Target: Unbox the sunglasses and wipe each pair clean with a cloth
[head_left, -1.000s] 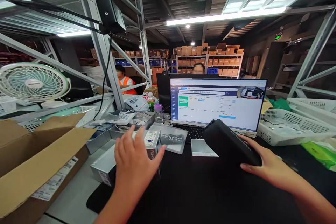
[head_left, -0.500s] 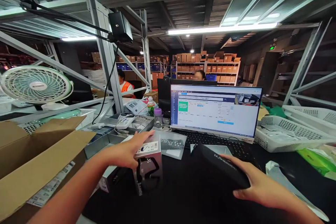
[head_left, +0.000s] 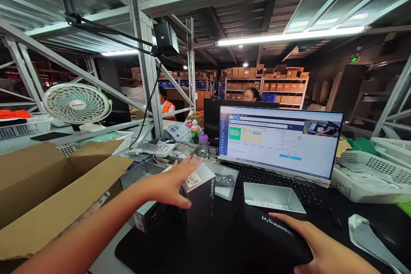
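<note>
My left hand lies across the top of a grey upright product box with a barcode label, fingers stretched out over it and thumb against its front. My right hand rests flat on a black pouch with white lettering that lies on the black desk mat. A second flat grey box sits just left of the upright one.
An open cardboard carton stands at the left. A monitor, keyboard and small metal tray are ahead. White baskets sit right, a fan back left. Two people sit behind the shelving.
The black pouch came down from tilted in the air to flat on the mat under my right hand. My left hand reached the upright box and settled on its top.
</note>
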Motion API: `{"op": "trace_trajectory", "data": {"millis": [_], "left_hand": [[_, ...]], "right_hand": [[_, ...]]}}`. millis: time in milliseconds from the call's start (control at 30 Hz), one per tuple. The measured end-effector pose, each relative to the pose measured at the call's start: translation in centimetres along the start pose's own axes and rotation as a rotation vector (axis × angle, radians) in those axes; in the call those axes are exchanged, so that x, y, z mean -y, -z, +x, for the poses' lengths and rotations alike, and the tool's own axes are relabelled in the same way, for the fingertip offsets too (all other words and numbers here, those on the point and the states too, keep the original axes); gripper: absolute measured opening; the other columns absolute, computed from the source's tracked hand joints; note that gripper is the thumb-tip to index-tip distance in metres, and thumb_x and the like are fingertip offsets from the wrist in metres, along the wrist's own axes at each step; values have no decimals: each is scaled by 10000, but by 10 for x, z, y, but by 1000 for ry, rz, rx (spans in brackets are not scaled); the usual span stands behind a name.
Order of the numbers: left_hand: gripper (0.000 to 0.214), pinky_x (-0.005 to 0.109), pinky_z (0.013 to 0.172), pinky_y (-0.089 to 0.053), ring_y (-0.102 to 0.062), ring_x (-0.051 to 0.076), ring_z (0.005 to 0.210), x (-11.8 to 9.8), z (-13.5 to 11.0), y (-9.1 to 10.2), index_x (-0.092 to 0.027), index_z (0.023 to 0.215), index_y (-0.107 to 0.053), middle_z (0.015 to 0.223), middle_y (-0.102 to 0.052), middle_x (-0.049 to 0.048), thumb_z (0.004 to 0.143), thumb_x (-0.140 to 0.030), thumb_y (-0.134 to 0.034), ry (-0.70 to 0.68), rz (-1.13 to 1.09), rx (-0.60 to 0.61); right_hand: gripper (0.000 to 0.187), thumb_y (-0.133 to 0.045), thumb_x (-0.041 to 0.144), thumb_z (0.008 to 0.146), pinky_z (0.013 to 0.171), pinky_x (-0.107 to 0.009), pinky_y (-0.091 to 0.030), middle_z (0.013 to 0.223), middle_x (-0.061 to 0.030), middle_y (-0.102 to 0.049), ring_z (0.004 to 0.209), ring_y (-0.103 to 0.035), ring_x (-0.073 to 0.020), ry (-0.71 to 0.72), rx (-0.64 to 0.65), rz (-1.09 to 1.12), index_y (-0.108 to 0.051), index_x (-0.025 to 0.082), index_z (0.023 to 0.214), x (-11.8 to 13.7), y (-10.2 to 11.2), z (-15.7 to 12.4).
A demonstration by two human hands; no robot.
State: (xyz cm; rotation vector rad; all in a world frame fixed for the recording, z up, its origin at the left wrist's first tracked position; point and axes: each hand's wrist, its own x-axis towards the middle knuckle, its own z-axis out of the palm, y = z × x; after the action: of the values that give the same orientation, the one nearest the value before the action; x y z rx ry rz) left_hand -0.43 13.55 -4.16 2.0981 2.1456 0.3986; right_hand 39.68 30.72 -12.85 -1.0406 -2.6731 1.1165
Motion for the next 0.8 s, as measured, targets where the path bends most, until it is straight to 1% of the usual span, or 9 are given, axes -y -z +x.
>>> {"op": "trace_trajectory", "data": {"millis": [67, 100, 167, 233, 333, 467, 600, 700, 800], "left_hand": [[1190, 664, 1184, -113, 5, 386, 1532, -2, -5, -24, -194, 1594, -30, 1668, -10, 199, 706, -511, -754, 162, -9, -197], [1195, 661, 1184, -137, 28, 392, 1533, -3, -6, -37, -167, 1589, 29, 1664, 46, 224, 741, -571, -709, 228, -21, -273], [1176, 624, 1194, -182, -22, 391, 1539, -2, -8, -56, -166, 1585, 31, 1666, 15, 233, 751, -574, -690, 332, -85, -381], [1152, 595, 1201, -199, -132, 392, 1529, 2, -9, -64, -138, 1579, -13, 1644, -105, 253, 733, -498, -708, 348, -184, -408], [1178, 540, 1209, -221, -254, 361, 1501, 18, -8, -50, -126, 1571, -74, 1618, -229, 236, 662, -430, -758, 218, -300, -313], [1179, 457, 1195, -286, -340, 293, 1477, 44, -7, -17, -258, 1560, -223, 1621, -330, 99, 575, -461, -839, 17, -378, -114], [1211, 482, 1221, -193, -252, 297, 1514, 55, -2, -3, -260, 1574, -194, 1654, -246, 94, 587, -520, -845, -123, -411, 47], [1188, 493, 1226, -164, -209, 293, 1527, 51, -1, -2, -277, 1575, -192, 1667, -196, 83, 610, -508, -847, -104, -347, 55], [1178, 510, 1212, -226, -246, 316, 1514, 39, -10, -9, -292, 1577, -184, 1661, -221, 91, 629, -518, -847, -75, -266, -70]], "right_hand": [[981, -769, 206, 617, 1219, -490, -264, 1533, -25, -479, 1418, -404, -373, -10, 1, 6, -419, 361, 1520, 0, -1, 0], [977, -774, 210, 613, 1220, -485, -267, 1536, -19, -477, 1422, -399, -375, -15, 2, 11, -430, 363, 1513, 0, -1, 0], [974, -781, 219, 611, 1221, -475, -273, 1542, -7, -469, 1429, -391, -373, -21, 4, 17, -435, 372, 1509, 0, -2, 1], [973, -779, 225, 619, 1221, -466, -278, 1543, 6, -466, 1431, -393, -365, -24, 12, 18, -425, 387, 1511, 0, -4, 1], [969, -774, 217, 622, 1218, -459, -289, 1536, 27, -475, 1430, -398, -362, -18, 26, 26, -425, 411, 1505, 0, -6, 0], [946, -776, 207, 616, 1198, -454, -328, 1514, 46, -500, 1415, -417, -373, -3, 62, 41, -460, 431, 1479, 1, -6, -1], [916, -807, 266, 626, 1162, -467, -370, 1460, 8, -562, 1359, -483, -383, 10, 103, 68, -482, 413, 1470, 4, -7, 2], [902, -831, 361, 639, 1173, -471, -340, 1472, -33, -555, 1369, -472, -384, 65, 144, 201, -494, 350, 1476, 3, -7, 8], [925, -839, 468, 658, 1187, -473, -301, 1521, -73, -500, 1393, -448, -376, 166, 201, 426, -481, 282, 1491, -1, -8, 12]]}}
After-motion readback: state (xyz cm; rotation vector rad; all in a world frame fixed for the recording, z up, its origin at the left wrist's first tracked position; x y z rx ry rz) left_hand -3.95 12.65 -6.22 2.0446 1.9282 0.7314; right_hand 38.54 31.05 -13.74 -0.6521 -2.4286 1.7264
